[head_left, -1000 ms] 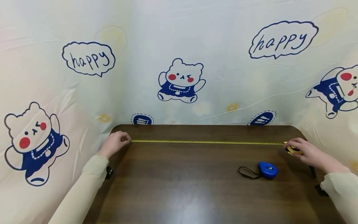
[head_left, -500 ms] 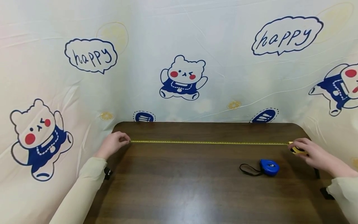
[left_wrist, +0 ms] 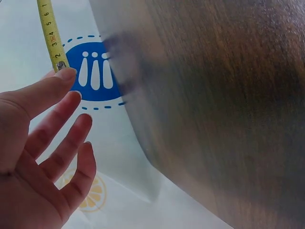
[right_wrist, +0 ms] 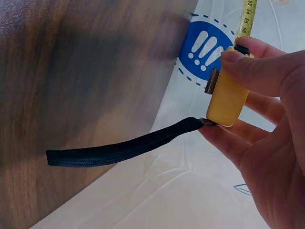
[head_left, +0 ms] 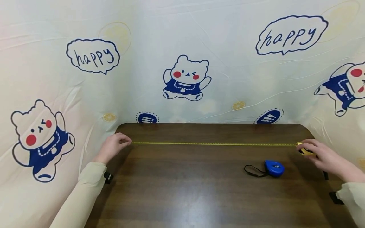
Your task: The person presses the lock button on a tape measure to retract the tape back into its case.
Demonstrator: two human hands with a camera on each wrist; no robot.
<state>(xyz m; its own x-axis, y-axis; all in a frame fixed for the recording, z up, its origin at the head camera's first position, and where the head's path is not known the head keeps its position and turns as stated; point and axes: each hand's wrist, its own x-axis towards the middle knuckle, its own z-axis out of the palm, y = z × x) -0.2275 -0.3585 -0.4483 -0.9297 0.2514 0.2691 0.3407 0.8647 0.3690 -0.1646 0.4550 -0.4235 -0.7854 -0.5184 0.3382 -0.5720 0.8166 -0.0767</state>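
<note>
Between my hands a yellow tape blade (head_left: 211, 144) stretches straight, raised above the dark wooden table (head_left: 182, 196). My left hand (head_left: 114, 147) pinches the blade's end between thumb and forefinger; its other fingers are spread, as the left wrist view shows. My right hand (head_left: 325, 156) grips the yellow tape measure (right_wrist: 228, 93) at the table's right side, thumb near the blade's mouth. Numbers around 63 to 66 show on the blade (right_wrist: 245, 21) where it leaves the case. A black wrist strap (right_wrist: 124, 148) hangs from that case. A blue tape measure (head_left: 274, 168) lies on the table, apart from both hands.
The blue tape measure's black cord loop (head_left: 252, 171) lies to its left. A pale cloth (head_left: 228, 79) printed with bears and speech bubbles surrounds the table on the back and sides. Black pieces (head_left: 108, 177) sit at the table's left edge.
My right hand has moved slightly to the right with the yellow tape measure, so more blade is out. The left hand keeps its pinch. The head view has shifted a little.
</note>
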